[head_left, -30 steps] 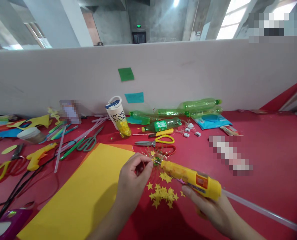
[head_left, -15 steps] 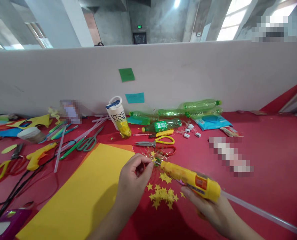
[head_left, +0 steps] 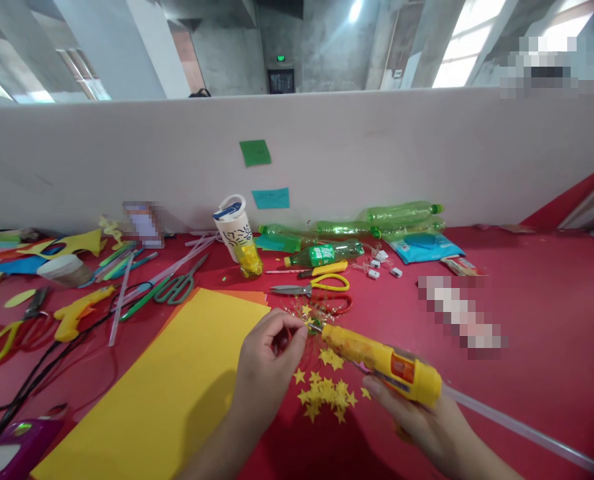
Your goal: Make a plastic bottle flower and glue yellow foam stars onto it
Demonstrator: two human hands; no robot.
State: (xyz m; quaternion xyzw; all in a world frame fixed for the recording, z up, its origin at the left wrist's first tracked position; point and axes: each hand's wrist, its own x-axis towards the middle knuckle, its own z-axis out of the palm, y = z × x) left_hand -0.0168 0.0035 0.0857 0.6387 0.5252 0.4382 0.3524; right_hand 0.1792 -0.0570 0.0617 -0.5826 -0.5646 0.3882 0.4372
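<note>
My right hand [head_left: 417, 413] is wrapped round a yellow glue gun [head_left: 377, 357] with a clear glue stick [head_left: 521, 430] coming out of its back end. The gun's metal nozzle points left, close to the fingertips of my left hand [head_left: 271, 353]. Those fingertips are pinched together; a small star and thin strands show beside them, but what they grip is too small to make out. Loose yellow stars [head_left: 327, 393] lie in a cluster on the red table between my hands. Yellow paper sheets [head_left: 167, 380] lie under and left of my left forearm.
Scissors with yellow and red handles [head_left: 329, 283], a yellow cutter [head_left: 329, 268], green bottles [head_left: 401, 212] and a paper cup [head_left: 234, 230] stand or lie farther back. At the left are another glue gun [head_left: 79, 313], green-handled scissors [head_left: 177, 288] and black cables. A white partition [head_left: 177, 153] rises behind.
The whole view has shifted slightly, with the scene a little lower. Both hands and the glue gun keep nearly the same pose.
</note>
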